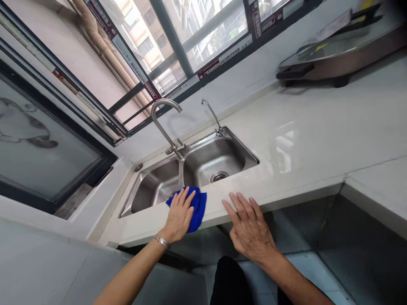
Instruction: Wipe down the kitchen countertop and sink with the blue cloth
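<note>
A bunched blue cloth (199, 209) lies on the white countertop's front strip, its far side reaching the rim of the double steel sink (152, 207). My left hand (180, 214) presses on the cloth and holds it under slightly bent fingers; a silver bracelet circles that wrist. To the right, my right hand (249, 224) rests its fingertips on the counter's front edge, fingers apart and nothing in them. The cloth part beneath my left palm is hidden.
A tall curved faucet (163, 127) rises behind the sink, with a thin small tap (211, 112) to its right. An electric pan with a glass lid (337, 55) stands at the back right. Dark-framed windows (171, 38) line the back, and the counter (305, 140) turns a corner on the right.
</note>
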The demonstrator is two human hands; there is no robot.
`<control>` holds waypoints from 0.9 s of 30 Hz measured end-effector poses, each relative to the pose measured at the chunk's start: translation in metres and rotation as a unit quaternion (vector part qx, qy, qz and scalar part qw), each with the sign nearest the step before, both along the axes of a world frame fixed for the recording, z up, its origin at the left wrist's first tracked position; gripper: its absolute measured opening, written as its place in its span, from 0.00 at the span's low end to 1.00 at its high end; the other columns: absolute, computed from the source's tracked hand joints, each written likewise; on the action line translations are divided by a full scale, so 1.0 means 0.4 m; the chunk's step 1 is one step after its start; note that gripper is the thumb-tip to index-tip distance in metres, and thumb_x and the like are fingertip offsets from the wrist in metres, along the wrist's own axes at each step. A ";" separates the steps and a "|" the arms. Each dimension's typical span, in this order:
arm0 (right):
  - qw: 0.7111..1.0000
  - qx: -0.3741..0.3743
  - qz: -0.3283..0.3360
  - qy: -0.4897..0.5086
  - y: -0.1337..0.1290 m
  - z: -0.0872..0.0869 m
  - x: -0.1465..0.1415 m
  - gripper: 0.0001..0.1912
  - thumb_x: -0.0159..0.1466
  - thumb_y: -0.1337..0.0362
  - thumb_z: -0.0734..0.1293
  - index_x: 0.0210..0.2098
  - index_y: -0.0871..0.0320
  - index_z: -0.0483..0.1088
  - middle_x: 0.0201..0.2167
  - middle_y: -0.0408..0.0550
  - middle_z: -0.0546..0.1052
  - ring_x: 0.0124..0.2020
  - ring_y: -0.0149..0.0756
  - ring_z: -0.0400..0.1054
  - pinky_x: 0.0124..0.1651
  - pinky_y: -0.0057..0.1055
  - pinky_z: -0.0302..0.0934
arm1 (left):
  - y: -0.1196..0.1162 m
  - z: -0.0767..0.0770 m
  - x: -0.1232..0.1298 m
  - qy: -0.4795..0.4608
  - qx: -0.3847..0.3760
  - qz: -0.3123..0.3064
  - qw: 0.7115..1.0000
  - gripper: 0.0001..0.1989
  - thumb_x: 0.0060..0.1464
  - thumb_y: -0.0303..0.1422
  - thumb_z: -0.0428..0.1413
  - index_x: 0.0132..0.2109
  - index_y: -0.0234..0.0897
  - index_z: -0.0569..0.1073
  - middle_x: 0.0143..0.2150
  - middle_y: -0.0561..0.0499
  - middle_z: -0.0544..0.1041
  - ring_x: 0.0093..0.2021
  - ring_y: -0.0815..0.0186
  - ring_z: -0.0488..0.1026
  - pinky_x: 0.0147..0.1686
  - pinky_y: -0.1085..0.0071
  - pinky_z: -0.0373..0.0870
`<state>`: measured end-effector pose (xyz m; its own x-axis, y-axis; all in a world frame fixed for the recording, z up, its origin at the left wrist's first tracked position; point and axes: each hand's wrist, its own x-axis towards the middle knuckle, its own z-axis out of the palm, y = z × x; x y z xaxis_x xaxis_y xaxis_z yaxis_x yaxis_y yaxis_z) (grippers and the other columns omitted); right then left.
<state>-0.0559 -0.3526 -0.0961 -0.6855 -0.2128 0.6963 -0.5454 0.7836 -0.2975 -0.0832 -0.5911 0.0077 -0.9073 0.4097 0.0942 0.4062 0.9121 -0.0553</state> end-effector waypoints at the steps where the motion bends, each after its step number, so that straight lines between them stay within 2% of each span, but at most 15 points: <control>1: 1.000 0.004 0.005 0.001 0.006 0.001 0.002 0.46 0.57 0.69 0.64 0.72 0.64 0.45 0.72 0.60 0.48 0.71 0.56 0.43 0.72 0.58 0.40 | 0.038 0.000 -0.014 -0.004 0.003 -0.021 1.000 0.27 0.70 0.40 0.34 0.72 0.40 0.50 0.75 0.46 0.47 0.74 0.59 0.41 0.71 0.52 0.39; 4: 1.000 0.003 0.028 0.012 0.034 -0.001 0.013 0.46 0.56 0.74 0.60 0.72 0.65 0.41 0.72 0.57 0.48 0.71 0.52 0.42 0.71 0.56 0.44 | 0.144 0.000 -0.054 -0.009 0.014 -0.076 0.997 0.27 0.70 0.40 0.35 0.72 0.40 0.50 0.75 0.46 0.47 0.74 0.57 0.41 0.70 0.50 0.40; 8: 0.997 -0.063 0.040 0.016 0.085 -0.012 0.054 0.46 0.57 0.78 0.55 0.73 0.60 0.37 0.72 0.54 0.50 0.71 0.50 0.44 0.68 0.55 0.53 | 0.276 -0.004 -0.103 -0.008 0.031 -0.140 0.990 0.27 0.69 0.40 0.37 0.71 0.41 0.52 0.74 0.45 0.48 0.74 0.56 0.42 0.70 0.49 0.41; 10: 0.994 -0.112 0.017 -0.002 0.112 -0.021 0.082 0.44 0.59 0.78 0.54 0.73 0.58 0.37 0.71 0.54 0.50 0.71 0.49 0.46 0.66 0.54 0.58 | 0.339 -0.006 -0.126 -0.008 0.041 -0.167 0.985 0.26 0.69 0.39 0.39 0.71 0.41 0.53 0.74 0.44 0.48 0.73 0.55 0.42 0.70 0.48 0.41; 14: 0.976 -0.202 -0.076 -0.029 0.156 -0.037 0.135 0.38 0.64 0.75 0.54 0.72 0.54 0.43 0.69 0.54 0.56 0.68 0.48 0.54 0.61 0.50 0.65 | 0.452 -0.014 -0.160 -0.010 0.065 -0.212 0.975 0.26 0.68 0.39 0.41 0.70 0.41 0.56 0.74 0.44 0.50 0.73 0.53 0.43 0.70 0.48 0.40; 17: 0.964 -0.236 -0.121 -0.007 0.175 -0.028 0.160 0.34 0.65 0.74 0.54 0.69 0.51 0.49 0.65 0.54 0.61 0.65 0.49 0.59 0.59 0.52 0.67 | 0.517 -0.026 -0.176 -0.012 0.091 -0.239 0.967 0.26 0.68 0.40 0.41 0.70 0.42 0.56 0.74 0.45 0.51 0.73 0.53 0.45 0.70 0.48 0.40; 19: 0.961 -0.238 -0.138 0.022 0.181 -0.001 0.162 0.32 0.65 0.73 0.55 0.68 0.51 0.52 0.64 0.55 0.63 0.63 0.51 0.61 0.58 0.55 0.67 | 0.545 -0.034 -0.184 -0.014 0.112 -0.254 0.961 0.26 0.68 0.40 0.41 0.69 0.42 0.57 0.73 0.45 0.52 0.73 0.52 0.45 0.70 0.47 0.40; 22: 0.967 -0.202 -0.145 0.062 0.189 0.063 0.135 0.30 0.66 0.72 0.55 0.66 0.51 0.54 0.63 0.56 0.63 0.64 0.51 0.60 0.60 0.58 0.63 | 0.558 -0.037 -0.200 -0.027 0.149 -0.272 0.950 0.26 0.67 0.41 0.44 0.68 0.42 0.59 0.73 0.44 0.54 0.73 0.52 0.47 0.70 0.46 0.41; 24: 0.976 -0.149 -0.137 0.084 0.195 0.109 0.093 0.28 0.67 0.72 0.55 0.66 0.52 0.55 0.63 0.56 0.64 0.64 0.50 0.59 0.63 0.58 0.60 | 0.539 -0.027 -0.216 -0.041 0.177 -0.283 0.942 0.27 0.65 0.42 0.47 0.68 0.39 0.60 0.72 0.43 0.56 0.72 0.53 0.49 0.70 0.50 0.46; 27: 0.986 -0.052 -0.138 0.080 0.202 0.155 -0.001 0.24 0.68 0.69 0.56 0.63 0.55 0.58 0.61 0.57 0.66 0.66 0.50 0.56 0.64 0.57 0.57 | 0.463 -0.005 -0.246 -0.045 0.234 -0.271 0.933 0.28 0.67 0.41 0.45 0.69 0.35 0.57 0.72 0.42 0.56 0.71 0.60 0.52 0.69 0.59 0.53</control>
<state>-0.0564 -0.2719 -0.0340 -0.5866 0.0449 0.8086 -0.3614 0.8790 -0.3109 -0.1818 -0.4060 0.0058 -0.5921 0.7431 0.3117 0.7982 0.4877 0.3535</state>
